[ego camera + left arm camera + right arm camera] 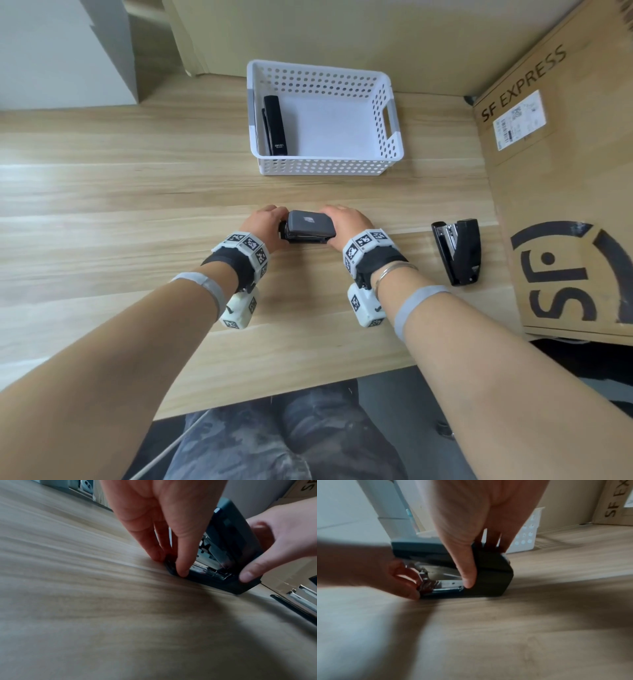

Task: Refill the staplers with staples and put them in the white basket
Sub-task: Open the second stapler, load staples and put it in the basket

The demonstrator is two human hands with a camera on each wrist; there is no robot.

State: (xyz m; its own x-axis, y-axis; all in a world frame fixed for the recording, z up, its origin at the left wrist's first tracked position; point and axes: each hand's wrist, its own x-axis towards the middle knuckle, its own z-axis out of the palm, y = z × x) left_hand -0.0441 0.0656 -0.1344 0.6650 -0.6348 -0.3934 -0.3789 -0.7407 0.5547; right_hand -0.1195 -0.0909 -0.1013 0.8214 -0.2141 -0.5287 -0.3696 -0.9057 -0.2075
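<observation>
A dark grey stapler [310, 226] stands on the wooden table [137, 192] between both hands. My left hand [279, 224] pinches its front end, fingertips [182, 572] down at the base. My right hand [334, 224] grips the rear end, thumb [468, 580] on the near side. The stapler's [238, 545] top is lifted a little and the shiny metal staple channel [447, 584] shows. Farther back stands the white basket [329, 164], with a black stapler [275, 126] lying along its left wall. A second black stapler [459, 251] lies opened to the right.
A large cardboard box [561, 192] printed SF EXPRESS walls off the table's right side, close to the opened stapler [298, 601]. More cardboard stands behind the basket [528, 536]. Bare wood stretches to the left, and the table's near edge is above my knees.
</observation>
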